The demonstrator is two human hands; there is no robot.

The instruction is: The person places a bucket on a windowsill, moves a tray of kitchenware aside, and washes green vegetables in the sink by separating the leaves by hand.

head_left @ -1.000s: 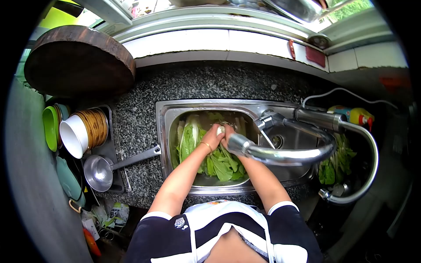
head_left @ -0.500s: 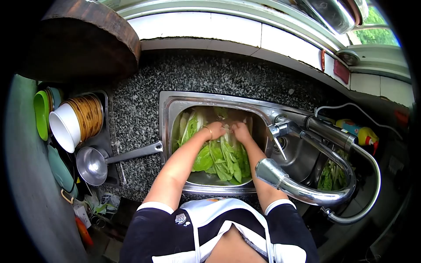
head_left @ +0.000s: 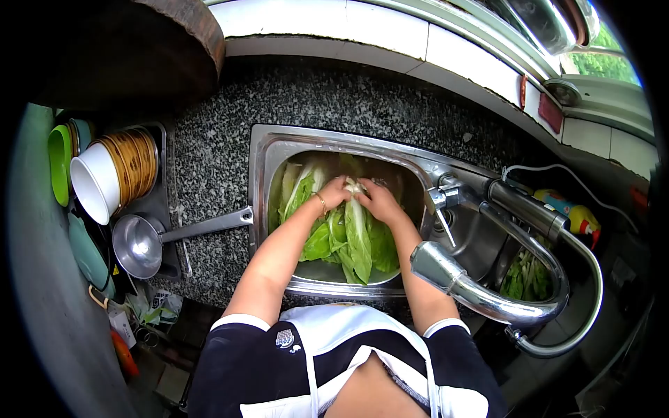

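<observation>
Both hands are in the large sink basin (head_left: 259, 174), at the pale stem end of a bunch of leafy greens (head_left: 358, 240). My left hand (head_left: 336, 193), with a thin bracelet at the wrist, has its fingers closed on the stems from the left. From the other side my right hand (head_left: 380, 200) grips the same stem end, its fingers bent. The long green leaves hang toward me in cloudy water. More greens (head_left: 304, 189) lie along the basin's left side. Fingertips are partly hidden among the stems.
A chrome faucet (head_left: 488, 296) arches over the smaller basin (head_left: 477, 240) at right. Further right are more greens (head_left: 526, 279) and a yellow bottle (head_left: 584, 217). At left lie a metal ladle (head_left: 139, 245) and stacked bowls (head_left: 97, 184). A thick wooden board (head_left: 198, 35) stands behind.
My hands have come closer together around the stem end. The leaves have shifted, and a broad pale rib now faces up. The whole view has tilted slightly.
</observation>
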